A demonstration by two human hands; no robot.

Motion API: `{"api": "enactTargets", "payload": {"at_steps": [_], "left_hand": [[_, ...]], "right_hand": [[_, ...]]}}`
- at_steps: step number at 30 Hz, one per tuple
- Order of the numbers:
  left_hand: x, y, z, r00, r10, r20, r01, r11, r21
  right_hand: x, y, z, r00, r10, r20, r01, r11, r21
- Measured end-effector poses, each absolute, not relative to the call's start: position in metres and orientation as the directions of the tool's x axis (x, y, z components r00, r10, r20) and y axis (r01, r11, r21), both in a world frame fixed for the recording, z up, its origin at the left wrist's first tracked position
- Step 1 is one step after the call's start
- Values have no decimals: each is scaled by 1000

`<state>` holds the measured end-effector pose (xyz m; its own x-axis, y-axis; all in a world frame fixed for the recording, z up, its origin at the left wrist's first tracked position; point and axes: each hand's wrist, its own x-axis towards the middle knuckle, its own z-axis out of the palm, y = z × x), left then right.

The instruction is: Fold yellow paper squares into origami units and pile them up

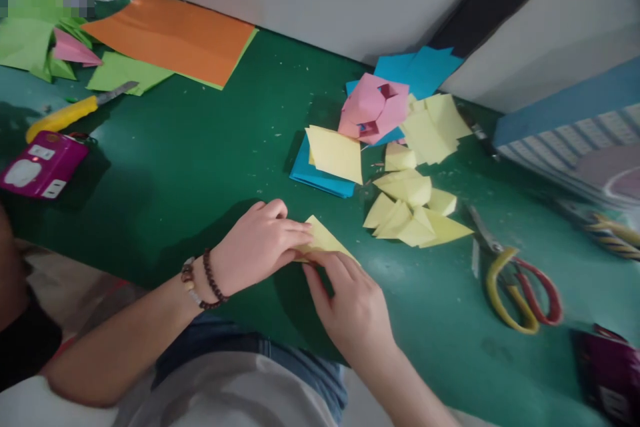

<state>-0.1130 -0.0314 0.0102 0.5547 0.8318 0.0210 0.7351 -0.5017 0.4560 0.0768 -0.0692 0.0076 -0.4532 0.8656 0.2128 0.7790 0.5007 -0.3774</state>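
At table edge (287,340), left hand (257,247), right hand (350,310) on yellow paper (325,240); room leftward

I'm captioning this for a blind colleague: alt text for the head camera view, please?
A left hand and right hand hold a folded yellow paper triangle over a green tabletop. Folded yellow paper pieces, a pink folded paper shape and red-and-yellow-handled scissors lie to the right.
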Motion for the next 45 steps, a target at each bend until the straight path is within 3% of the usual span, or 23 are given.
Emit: {"api": "enactTargets", "payload": {"at_steps": [3, 8, 12, 27, 36, 45], "left_hand": [[-112, -33, 9, 571, 819, 55, 734, -539, 413], [-109, -39, 8, 597, 795, 110, 748, -601, 281], [-108, -43, 10, 617, 781, 99, 749, -621, 229], [-103, -51, 16, 669, 743, 35, 733, -667, 133], [-102, -53, 15, 691, 721, 60, 715, -693, 94], [-101, -53, 20, 681, 732, 1, 729, -679, 80]], "right_hand": [[90, -75, 15, -314, 937, 156, 774, 347, -529], [85, -88, 16, -449, 864, 225, 779, 503, -374], [77, -101, 11, -453, 873, 182, 811, 488, -323], [89, -122, 2, -254, 959, 123, 869, 282, -407], [72, -123, 1, -272, 953, 135, 838, 304, -453], [86, -127, -2, -169, 976, 136, 850, 214, -482]]}}
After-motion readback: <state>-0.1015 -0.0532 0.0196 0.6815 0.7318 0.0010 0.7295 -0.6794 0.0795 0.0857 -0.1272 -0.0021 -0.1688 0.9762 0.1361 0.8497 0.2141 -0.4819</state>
